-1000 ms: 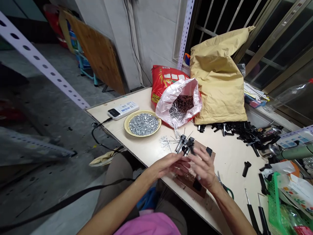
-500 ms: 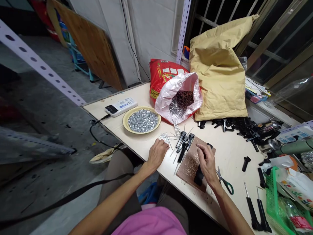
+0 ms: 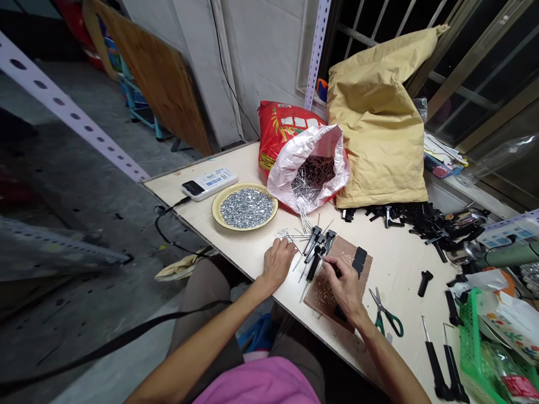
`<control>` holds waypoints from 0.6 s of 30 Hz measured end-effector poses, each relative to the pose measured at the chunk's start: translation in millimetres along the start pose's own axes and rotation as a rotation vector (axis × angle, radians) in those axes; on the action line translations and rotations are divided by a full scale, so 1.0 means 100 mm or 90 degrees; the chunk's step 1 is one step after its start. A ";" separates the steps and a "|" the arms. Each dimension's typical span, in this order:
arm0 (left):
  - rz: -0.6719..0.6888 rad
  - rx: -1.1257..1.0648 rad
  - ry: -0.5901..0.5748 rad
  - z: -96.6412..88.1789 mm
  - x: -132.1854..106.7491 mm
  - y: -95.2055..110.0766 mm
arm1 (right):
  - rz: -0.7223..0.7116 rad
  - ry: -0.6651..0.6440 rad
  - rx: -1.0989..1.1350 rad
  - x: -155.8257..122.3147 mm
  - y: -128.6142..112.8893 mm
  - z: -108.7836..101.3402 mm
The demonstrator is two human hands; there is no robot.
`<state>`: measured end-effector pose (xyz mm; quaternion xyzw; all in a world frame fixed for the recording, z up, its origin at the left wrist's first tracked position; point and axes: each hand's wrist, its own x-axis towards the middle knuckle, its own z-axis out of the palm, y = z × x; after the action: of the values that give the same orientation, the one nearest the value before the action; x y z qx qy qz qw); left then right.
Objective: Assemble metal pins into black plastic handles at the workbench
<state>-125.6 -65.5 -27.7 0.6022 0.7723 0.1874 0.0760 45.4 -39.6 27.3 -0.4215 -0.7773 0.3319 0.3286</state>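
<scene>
**Left hand (image 3: 279,262) low on the table (image 3: 404,275), right hand (image 3: 344,285) in a pinch**

The left hand curls palm-down beside a scatter of small shiny pieces (image 3: 283,232), probably so that they sit within easy reach; its fingertips are hidden, so whether it grips any cannot be told. The right hand's thumb and forefinger close together just by the black-headed rods (image 3: 314,264); anything between them is too small to make out. These rods lie bunched between both hands, partly against the brown board (image 3: 343,247), an arrangement that seems to keep them reachable from either side. The board likely spares the tabletop from wear: pale crumbs speckle its flat surface, and black blocks (image 3: 359,256) line its far edge.

The round yellow dish (image 3: 215,209) has a smooth rim that appears to keep its heap of glinting silver bits (image 3: 246,207) from spreading. Behind, a glossy red bag (image 3: 290,119) gapes, showing its crinkled whitish lining and thin, stiff rods (image 3: 314,174), some silvery, others rust-brown. The creased paper sack (image 3: 374,146) stands alongside. Green-handled scissors (image 3: 383,311) lie splayed near the right wrist.
</scene>
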 end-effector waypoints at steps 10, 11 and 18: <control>-0.118 -0.417 0.014 -0.06 0.03 -0.04 | -0.037 -0.029 -0.018 0.03 -0.02 0.05; -0.158 -0.526 -0.002 -0.08 0.02 -0.03 | -0.048 -0.033 -0.020 0.04 -0.01 0.06; -0.308 -0.961 -0.041 -0.23 -0.11 0.14 | -0.095 -0.075 -0.059 0.07 0.03 0.20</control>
<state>-118.1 -77.4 -2.9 0.2082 0.5435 0.6214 0.5246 28.0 -36.7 14.9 -0.3572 -0.8390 0.2942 0.2861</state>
